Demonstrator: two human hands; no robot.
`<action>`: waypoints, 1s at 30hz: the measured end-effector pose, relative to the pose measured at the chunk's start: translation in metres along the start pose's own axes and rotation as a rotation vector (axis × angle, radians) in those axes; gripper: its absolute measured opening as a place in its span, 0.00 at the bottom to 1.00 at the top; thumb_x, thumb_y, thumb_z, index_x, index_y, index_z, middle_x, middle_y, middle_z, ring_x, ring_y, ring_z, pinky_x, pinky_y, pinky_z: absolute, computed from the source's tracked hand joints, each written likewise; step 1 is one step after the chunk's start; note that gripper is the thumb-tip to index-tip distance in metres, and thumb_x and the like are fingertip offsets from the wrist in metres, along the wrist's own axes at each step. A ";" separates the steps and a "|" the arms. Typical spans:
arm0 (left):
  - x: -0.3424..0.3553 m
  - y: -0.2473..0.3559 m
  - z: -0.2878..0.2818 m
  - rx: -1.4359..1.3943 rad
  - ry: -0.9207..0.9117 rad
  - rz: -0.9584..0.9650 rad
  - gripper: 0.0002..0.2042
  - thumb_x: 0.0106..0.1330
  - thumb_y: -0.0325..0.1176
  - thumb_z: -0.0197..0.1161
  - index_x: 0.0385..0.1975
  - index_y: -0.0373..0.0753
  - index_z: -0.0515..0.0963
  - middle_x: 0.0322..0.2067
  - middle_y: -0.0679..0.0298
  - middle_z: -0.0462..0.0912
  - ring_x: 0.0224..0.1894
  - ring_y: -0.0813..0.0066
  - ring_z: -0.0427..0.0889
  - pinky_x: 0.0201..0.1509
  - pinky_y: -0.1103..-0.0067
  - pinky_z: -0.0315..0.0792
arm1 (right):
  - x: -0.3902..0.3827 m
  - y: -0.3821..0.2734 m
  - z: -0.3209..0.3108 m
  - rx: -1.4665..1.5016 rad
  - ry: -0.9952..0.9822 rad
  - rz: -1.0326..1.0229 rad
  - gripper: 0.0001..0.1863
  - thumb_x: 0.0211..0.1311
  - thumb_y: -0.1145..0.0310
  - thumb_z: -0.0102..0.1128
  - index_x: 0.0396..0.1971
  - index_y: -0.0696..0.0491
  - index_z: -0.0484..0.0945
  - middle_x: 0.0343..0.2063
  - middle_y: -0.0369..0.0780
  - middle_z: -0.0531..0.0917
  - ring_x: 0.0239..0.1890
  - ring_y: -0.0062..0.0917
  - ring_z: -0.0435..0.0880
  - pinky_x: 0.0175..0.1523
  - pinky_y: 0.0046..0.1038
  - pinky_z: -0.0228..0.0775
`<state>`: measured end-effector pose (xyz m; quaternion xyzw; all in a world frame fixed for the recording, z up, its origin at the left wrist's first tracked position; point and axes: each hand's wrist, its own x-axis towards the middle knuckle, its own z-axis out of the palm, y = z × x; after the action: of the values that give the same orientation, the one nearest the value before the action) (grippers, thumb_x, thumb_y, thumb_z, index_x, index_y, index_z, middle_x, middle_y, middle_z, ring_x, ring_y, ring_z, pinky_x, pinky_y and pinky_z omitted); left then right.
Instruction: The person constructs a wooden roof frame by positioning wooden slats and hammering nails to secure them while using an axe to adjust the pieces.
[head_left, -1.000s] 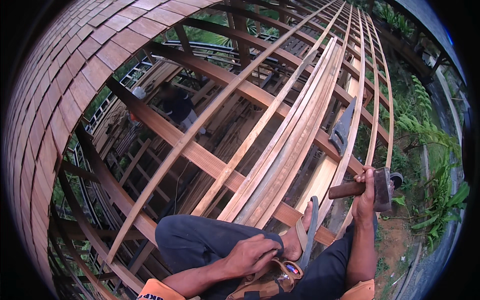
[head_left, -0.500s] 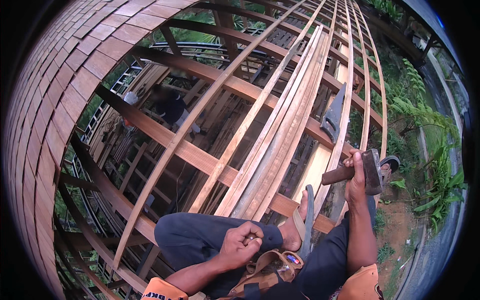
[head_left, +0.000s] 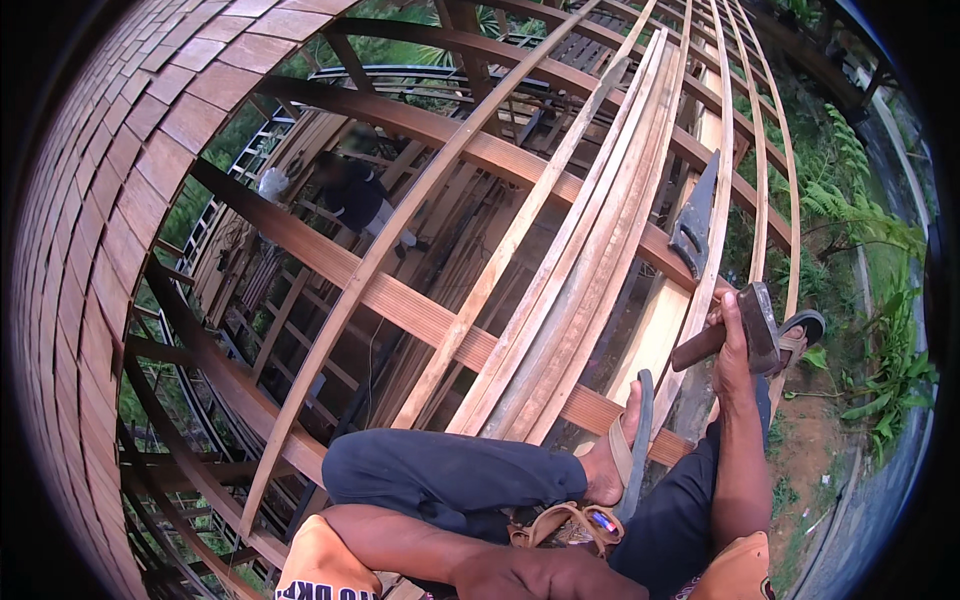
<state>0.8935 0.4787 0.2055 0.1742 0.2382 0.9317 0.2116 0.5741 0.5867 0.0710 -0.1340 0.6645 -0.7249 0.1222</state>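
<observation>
My right hand (head_left: 735, 345) is closed round a hammer (head_left: 765, 330) with a dark, blocky head and a short brown wooden handle. It is held up above my right leg, near the narrow roof battens. My left hand (head_left: 555, 573) is low at the bottom edge, back upward, just below a tan tool pouch (head_left: 565, 525) at my lap. Its fingers are hidden, so what they hold does not show. A small red and blue item (head_left: 604, 521) sticks out of the pouch.
A handsaw (head_left: 695, 222) lies on the battens ahead of my right hand. Long loose strips (head_left: 570, 290) rest across the dark rafters (head_left: 420, 310), with open gaps between. Wooden shingles (head_left: 130, 190) cover the left side. Below, a person (head_left: 355, 200) stands among boards. Plants and ground drop away at right.
My left hand has moved from beside my knee down to the lower edge by the pouch. The hammer stays in my right hand. The whole view has shifted slightly.
</observation>
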 end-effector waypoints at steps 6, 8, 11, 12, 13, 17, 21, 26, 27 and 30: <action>-0.011 0.007 -0.017 -0.029 0.044 0.074 0.15 0.70 0.39 0.62 0.44 0.30 0.79 0.24 0.69 0.77 0.25 0.85 0.73 0.32 0.83 0.64 | -0.004 -0.007 0.004 -0.028 -0.046 0.057 0.16 0.69 0.56 0.62 0.40 0.56 0.82 0.24 0.30 0.75 0.31 0.15 0.73 0.42 0.21 0.66; -0.016 0.011 -0.021 -0.023 0.045 0.106 0.15 0.70 0.39 0.62 0.43 0.30 0.79 0.24 0.68 0.77 0.25 0.84 0.73 0.31 0.83 0.64 | -0.002 -0.005 0.006 -0.061 -0.052 0.041 0.15 0.70 0.58 0.62 0.40 0.56 0.81 0.24 0.30 0.75 0.30 0.14 0.72 0.42 0.21 0.65; -0.023 0.015 -0.026 -0.021 0.052 0.142 0.15 0.70 0.39 0.63 0.41 0.30 0.79 0.25 0.67 0.78 0.25 0.83 0.74 0.30 0.82 0.64 | -0.004 -0.005 0.016 -0.235 -0.051 -0.006 0.15 0.69 0.57 0.63 0.39 0.55 0.82 0.24 0.30 0.75 0.31 0.15 0.73 0.41 0.22 0.65; -0.026 0.017 -0.029 -0.028 0.055 0.149 0.15 0.70 0.39 0.63 0.41 0.30 0.79 0.25 0.67 0.78 0.25 0.82 0.74 0.30 0.82 0.64 | -0.004 -0.006 0.020 -0.242 -0.056 -0.001 0.15 0.69 0.57 0.63 0.39 0.55 0.82 0.24 0.30 0.75 0.31 0.15 0.73 0.41 0.22 0.65; -0.028 0.017 -0.031 -0.031 0.055 0.159 0.14 0.69 0.39 0.63 0.40 0.30 0.80 0.25 0.67 0.78 0.25 0.82 0.74 0.29 0.82 0.64 | -0.006 -0.007 0.022 -0.320 -0.045 -0.022 0.16 0.69 0.55 0.63 0.40 0.55 0.82 0.24 0.30 0.75 0.30 0.15 0.73 0.40 0.21 0.64; -0.032 0.019 -0.038 -0.039 0.042 0.187 0.14 0.69 0.39 0.64 0.38 0.31 0.80 0.25 0.65 0.79 0.24 0.81 0.75 0.28 0.81 0.64 | -0.004 -0.007 0.021 -0.446 -0.089 -0.066 0.17 0.69 0.55 0.62 0.41 0.55 0.83 0.25 0.30 0.75 0.29 0.14 0.72 0.37 0.20 0.63; -0.038 0.027 -0.033 -0.025 0.058 0.207 0.14 0.68 0.39 0.65 0.35 0.31 0.80 0.25 0.64 0.80 0.24 0.79 0.76 0.26 0.80 0.64 | 0.000 -0.004 0.028 -0.519 -0.113 -0.166 0.19 0.70 0.54 0.61 0.44 0.57 0.82 0.25 0.30 0.74 0.29 0.14 0.72 0.38 0.21 0.65; -0.039 0.027 -0.043 -0.030 0.062 0.203 0.14 0.67 0.39 0.66 0.32 0.31 0.81 0.25 0.63 0.81 0.23 0.77 0.77 0.24 0.79 0.64 | 0.006 -0.007 0.017 -0.498 -0.080 -0.369 0.20 0.73 0.54 0.56 0.48 0.58 0.80 0.31 0.33 0.77 0.37 0.18 0.76 0.48 0.24 0.69; -0.036 0.028 -0.042 -0.030 0.066 0.200 0.14 0.67 0.39 0.66 0.32 0.31 0.81 0.26 0.62 0.81 0.23 0.77 0.77 0.24 0.79 0.64 | 0.011 -0.005 0.019 -0.461 -0.076 -0.409 0.21 0.74 0.54 0.55 0.48 0.58 0.80 0.31 0.33 0.78 0.38 0.18 0.77 0.49 0.24 0.69; -0.032 0.025 -0.051 -0.028 0.046 0.183 0.14 0.67 0.39 0.67 0.30 0.32 0.82 0.26 0.61 0.82 0.23 0.76 0.77 0.23 0.78 0.64 | 0.019 -0.009 -0.001 -0.368 -0.004 -0.398 0.21 0.75 0.54 0.53 0.47 0.58 0.80 0.30 0.33 0.78 0.38 0.18 0.77 0.49 0.24 0.69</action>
<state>0.8910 0.4250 0.1689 0.1706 0.2129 0.9542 0.1227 0.5555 0.5820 0.0801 -0.2832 0.7455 -0.6015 -0.0477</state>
